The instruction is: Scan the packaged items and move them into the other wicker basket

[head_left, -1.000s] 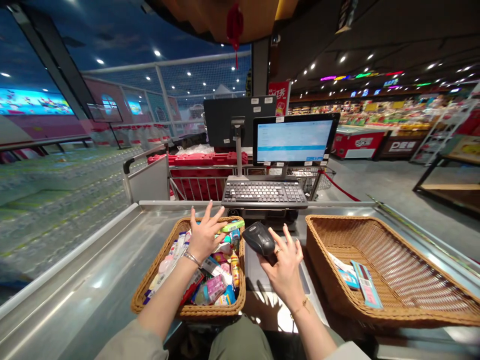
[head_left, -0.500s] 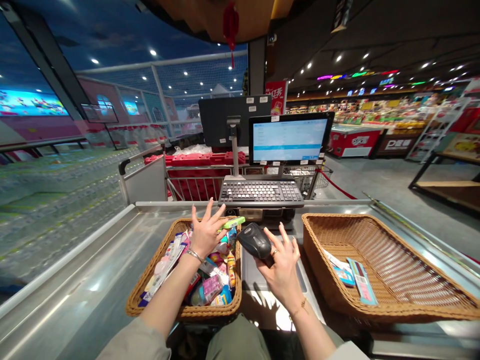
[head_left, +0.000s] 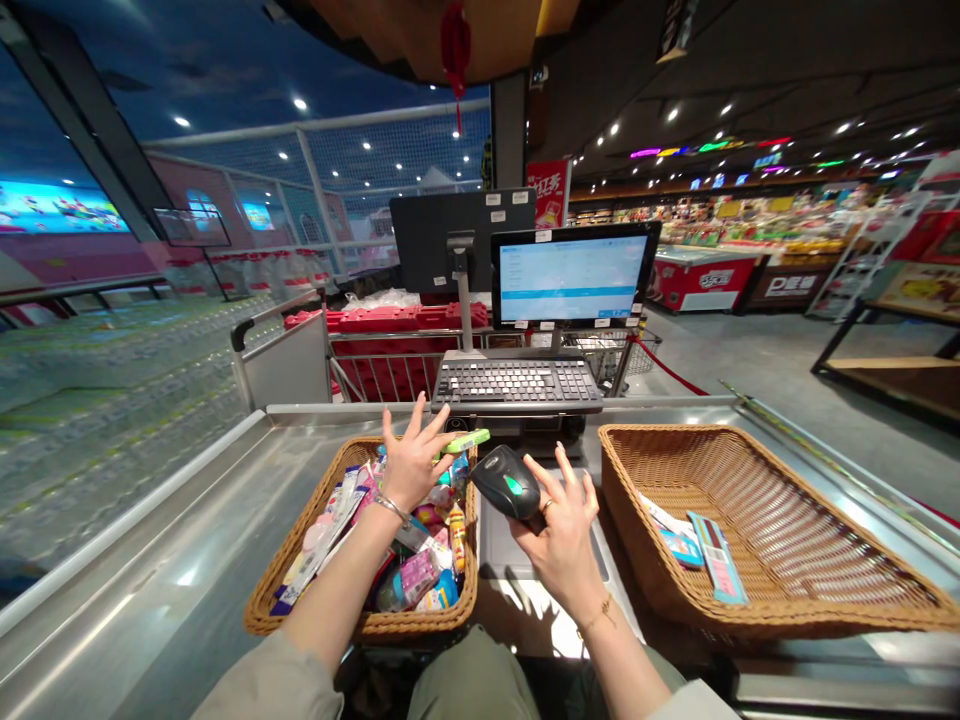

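Note:
My left hand [head_left: 412,460] is above the left wicker basket [head_left: 259,600], pinching a small green packet [head_left: 466,441] while the other fingers spread out. Beneath it the basket is full of small colourful packaged goods, among them a pink-labelled jar [head_left: 420,575]. My right hand [head_left: 562,520] grips a black barcode scanner [head_left: 507,483], whose top shows a lit green light. The scanner's front end points toward the green packet, with a small gap between them. Several flat packets, one of them blue and pink [head_left: 718,560], lie in the right wicker basket [head_left: 780,622].
Behind the baskets stand a black keyboard [head_left: 517,383] and a lit monitor [head_left: 570,278], with a second screen [head_left: 427,240] seen from its back. The metal counter [head_left: 187,560] has raised edges. Beyond it are a cart [head_left: 281,350] and red crates [head_left: 375,322].
The green light on the scanner has come on. Both hands keep nearly the same pose on the packet and the scanner; the whole view has shifted slightly.

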`<state>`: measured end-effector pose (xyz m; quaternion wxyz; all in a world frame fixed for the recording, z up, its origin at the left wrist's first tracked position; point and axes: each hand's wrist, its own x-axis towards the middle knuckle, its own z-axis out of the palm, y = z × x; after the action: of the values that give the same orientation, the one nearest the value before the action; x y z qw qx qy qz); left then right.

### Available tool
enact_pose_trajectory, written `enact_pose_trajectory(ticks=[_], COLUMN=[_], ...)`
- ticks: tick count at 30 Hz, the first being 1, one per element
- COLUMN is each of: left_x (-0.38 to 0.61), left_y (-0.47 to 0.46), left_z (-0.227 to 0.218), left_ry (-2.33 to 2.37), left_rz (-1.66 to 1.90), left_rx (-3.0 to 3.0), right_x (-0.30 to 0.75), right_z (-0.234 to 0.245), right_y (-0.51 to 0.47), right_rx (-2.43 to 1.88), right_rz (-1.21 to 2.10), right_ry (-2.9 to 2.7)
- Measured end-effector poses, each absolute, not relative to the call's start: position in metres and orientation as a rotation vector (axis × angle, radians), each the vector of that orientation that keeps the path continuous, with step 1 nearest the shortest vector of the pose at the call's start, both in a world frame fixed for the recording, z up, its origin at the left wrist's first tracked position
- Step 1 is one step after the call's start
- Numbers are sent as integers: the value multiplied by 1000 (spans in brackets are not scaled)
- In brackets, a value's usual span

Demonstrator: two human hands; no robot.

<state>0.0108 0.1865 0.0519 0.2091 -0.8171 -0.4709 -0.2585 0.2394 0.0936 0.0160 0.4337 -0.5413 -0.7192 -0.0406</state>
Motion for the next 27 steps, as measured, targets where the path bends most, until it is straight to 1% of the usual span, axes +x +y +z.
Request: enact_pose_trajectory(ticks=[17, 27], left_x=[30, 57], left_y=[183, 183], left_z=[61, 69], left_ry=[-1225, -1113], left_rz=[-809, -867], left_rx=[-2290, -2285], right_x=[255, 278], right_z=[16, 26], right_y=[91, 88], right_rx=[-1408, -1513], right_rz=[-131, -264], right_ry=[-1658, -1472])
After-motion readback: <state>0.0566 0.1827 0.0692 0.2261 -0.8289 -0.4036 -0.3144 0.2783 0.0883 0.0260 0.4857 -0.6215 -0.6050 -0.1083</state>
